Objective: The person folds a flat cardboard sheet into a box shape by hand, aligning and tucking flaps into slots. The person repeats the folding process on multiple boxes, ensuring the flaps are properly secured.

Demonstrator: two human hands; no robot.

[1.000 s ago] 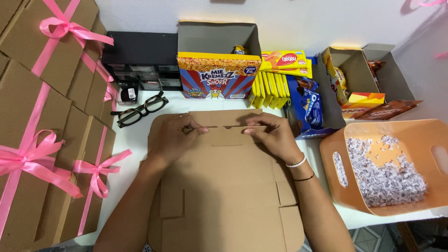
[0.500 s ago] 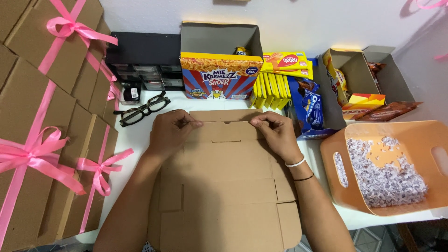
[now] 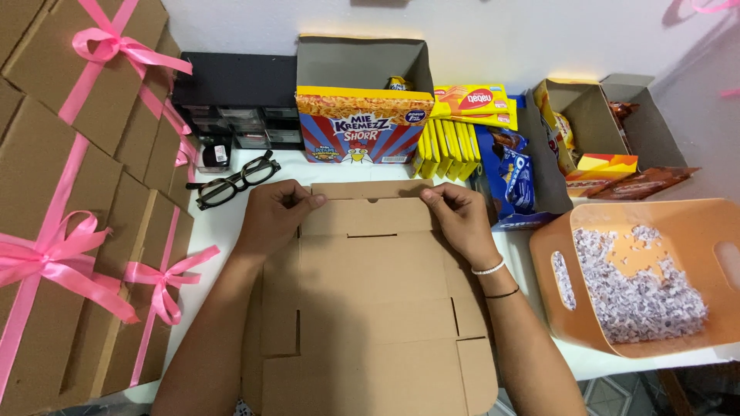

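On the white worktop (image 3: 231,231) | flat brown corrugated cardboard box blank (image 3: 370,308) lies centred | left hand (image 3: 274,216) and right hand (image 3: 459,216), fingers pinching its far flap | step: folding flap | next seemingly needs even creasing.

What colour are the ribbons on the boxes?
Pink ribbons on brown boxes, clearest in the head view.

A flat cardboard sheet (image 3: 370,308) lies at centre frame on the table (image 3: 223,231); glasses (image 3: 235,179) at its upper left; ribboned boxes (image 3: 69,216) stacked far left; snack cartons (image 3: 362,127) behind; a tub (image 3: 640,277) at right.
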